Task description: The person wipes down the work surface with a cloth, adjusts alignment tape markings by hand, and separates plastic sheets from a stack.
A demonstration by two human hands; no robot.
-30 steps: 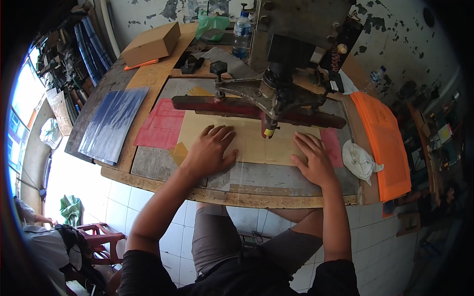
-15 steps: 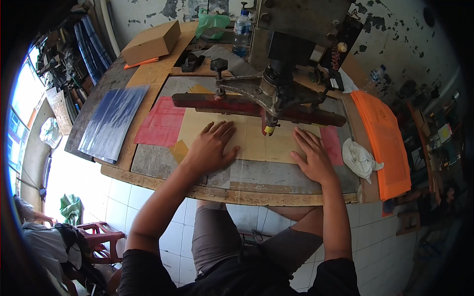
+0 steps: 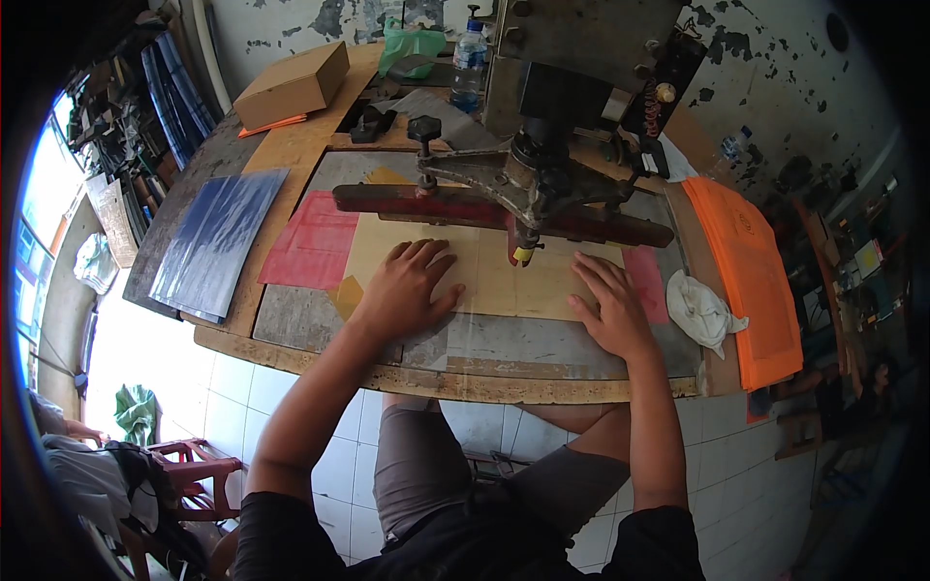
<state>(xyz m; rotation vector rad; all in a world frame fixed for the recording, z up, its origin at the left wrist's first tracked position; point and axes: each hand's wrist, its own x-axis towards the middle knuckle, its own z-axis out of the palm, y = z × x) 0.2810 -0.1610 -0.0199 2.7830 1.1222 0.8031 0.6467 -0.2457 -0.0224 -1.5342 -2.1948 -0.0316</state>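
My left hand [image 3: 402, 290] lies with fingers apart on the left part of a tan sheet [image 3: 499, 281], holding nothing. On the sheet's right part rests my right hand [image 3: 610, 305], also spread and holding nothing. Red pieces [image 3: 310, 242] show at the sheet's left and right ends. Over the sheet's far edge runs the long dark red bar [image 3: 426, 202] of a metal press [image 3: 533, 174], with a yellow-marked tip between my hands. A clear film or tape strip seems to cross the sheet near my left hand.
Blue plastic-like sheets [image 3: 218, 242] lie at the left, a cardboard box [image 3: 293, 85] behind them. A bottle [image 3: 469, 68] and green bag [image 3: 410, 50] stand at the back. To the right are a white cloth [image 3: 702, 310] and an orange stack [image 3: 741, 281]. Part of another person [image 3: 87, 474] shows lower left.
The whole view has shifted slightly. Both hands stay nearly where they were on the sheet, and the press looks unchanged.
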